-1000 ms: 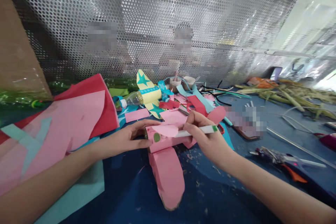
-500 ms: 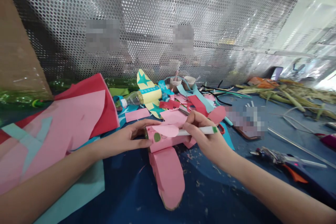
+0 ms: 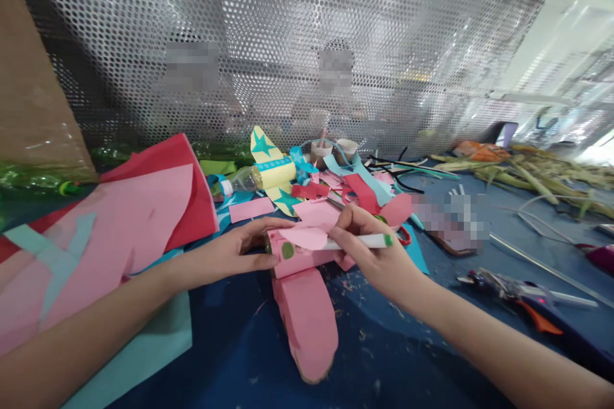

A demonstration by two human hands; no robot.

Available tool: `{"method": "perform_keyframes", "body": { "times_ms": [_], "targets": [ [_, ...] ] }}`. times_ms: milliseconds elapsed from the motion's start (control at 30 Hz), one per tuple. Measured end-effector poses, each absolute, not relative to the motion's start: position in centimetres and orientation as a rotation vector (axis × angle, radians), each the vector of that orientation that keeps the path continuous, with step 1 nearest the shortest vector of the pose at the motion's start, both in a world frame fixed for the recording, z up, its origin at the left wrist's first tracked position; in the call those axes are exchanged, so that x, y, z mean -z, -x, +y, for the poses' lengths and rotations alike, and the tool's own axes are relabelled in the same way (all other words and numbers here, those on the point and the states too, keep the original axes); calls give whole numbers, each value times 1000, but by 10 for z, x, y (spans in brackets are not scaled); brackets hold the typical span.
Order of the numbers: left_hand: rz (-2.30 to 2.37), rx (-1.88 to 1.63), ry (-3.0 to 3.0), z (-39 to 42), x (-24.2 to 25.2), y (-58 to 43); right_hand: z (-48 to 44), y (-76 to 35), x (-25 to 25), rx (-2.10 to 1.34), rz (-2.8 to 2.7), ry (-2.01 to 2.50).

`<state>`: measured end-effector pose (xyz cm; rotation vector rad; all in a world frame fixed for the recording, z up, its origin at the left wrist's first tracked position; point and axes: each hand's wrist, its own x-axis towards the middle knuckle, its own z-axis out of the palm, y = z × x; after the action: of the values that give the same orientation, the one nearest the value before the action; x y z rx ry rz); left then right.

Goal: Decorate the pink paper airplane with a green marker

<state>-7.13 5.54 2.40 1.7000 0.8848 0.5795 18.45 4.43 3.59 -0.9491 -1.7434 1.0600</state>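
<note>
A pink paper-covered toy plane [image 3: 309,326] lies on the blue table in front of me, one rounded wing pointing toward me. Green spots show on its body, and an upper pink flap [image 3: 307,238] covers part of it. My left hand [image 3: 254,246] is wrapped round the left end of the body, thumb in front. Pinched in the fingers of my right hand [image 3: 364,243] is a white marker [image 3: 374,241] with a green end to the right. Its other end is hidden behind the pink flap. Pink paper scraps [image 3: 319,212] lie just beyond both hands.
A yellow toy plane [image 3: 275,176] with blue stars stands behind. Large pink sheets [image 3: 144,223] lie at left. To the right are a glue gun [image 3: 532,307], a phone [image 3: 446,230] and dry husks [image 3: 537,172]. A perforated silvery sheet [image 3: 288,32] rises at the back, with people behind it.
The marker and my right hand have shifted slightly to the left. My left hand and the pink plane stay in nearly the same place.
</note>
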Motion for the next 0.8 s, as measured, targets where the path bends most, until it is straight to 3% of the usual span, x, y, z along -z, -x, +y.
{"method": "perform_keyframes", "body": {
  "times_ms": [800],
  "targets": [
    [901,-567,-1682,54,-25,70,43,-183,-38,-1112,-1757,919]
  ]
}}
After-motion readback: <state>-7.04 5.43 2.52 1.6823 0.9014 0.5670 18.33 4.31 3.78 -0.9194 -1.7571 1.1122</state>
